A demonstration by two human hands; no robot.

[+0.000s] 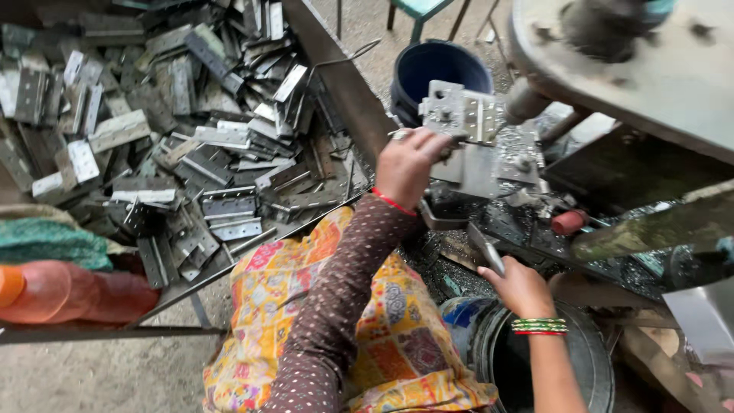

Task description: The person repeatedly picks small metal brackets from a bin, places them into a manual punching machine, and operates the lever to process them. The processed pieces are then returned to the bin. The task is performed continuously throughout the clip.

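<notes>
Dozens of steel hinges (222, 206) lie heaped in the tray (344, 84) at my left, unworked I judge. My left hand (409, 164) pinches a hinge (462, 115) at the press bed (489, 172); my right hand (520, 287) grips a lever (487, 251). Blue bucket (440, 69) beyond, dark drum (589, 359) below.

Head camera: single view, looking steeply down.
It is looking from the wearer's head, close over the lap and both hands, facing forward onto the machine table (489, 172); the tray of metal hinges (191, 153) is filling the left half, edges apparently slightly blurred.
</notes>
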